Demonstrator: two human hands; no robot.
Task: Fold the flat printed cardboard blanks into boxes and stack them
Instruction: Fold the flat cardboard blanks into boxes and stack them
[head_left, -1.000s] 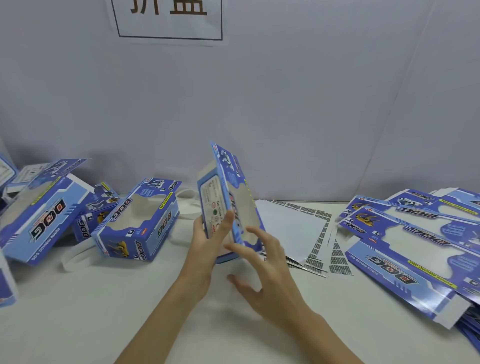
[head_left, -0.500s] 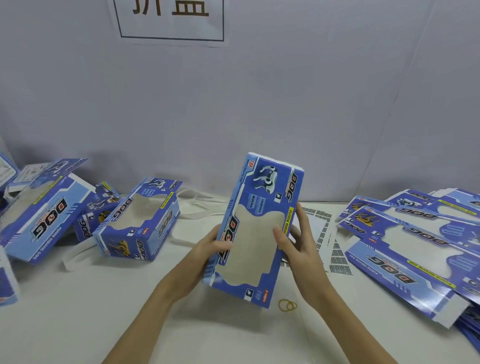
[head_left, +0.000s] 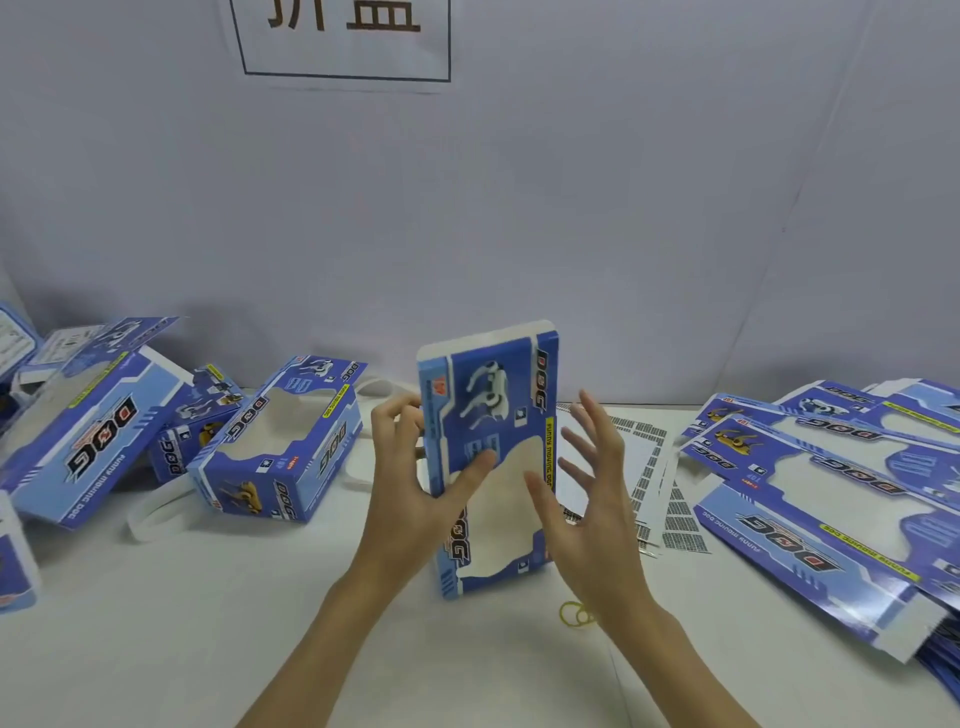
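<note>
Glossy blue box (head_left: 491, 415) upright, left hand (head_left: 415, 467) gripping, right hand (head_left: 587, 499) splayed

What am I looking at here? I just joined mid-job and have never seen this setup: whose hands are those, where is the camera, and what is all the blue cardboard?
There is no machine: a person works with bare hands, and the single camera is worn on their head, looking forward and down at a white table.

The left hand grips a blue printed cardboard box with a window cutout, held upright in the middle. The right hand is beside it with fingers spread, holding nothing.

To the left lie already folded blue boxes. To the right is a pile of flat blue printed cardboard blanks waiting to be folded. Behind the held box are white sheets with grey printed edges, and a yellow rubber band lies near the right wrist.
</note>
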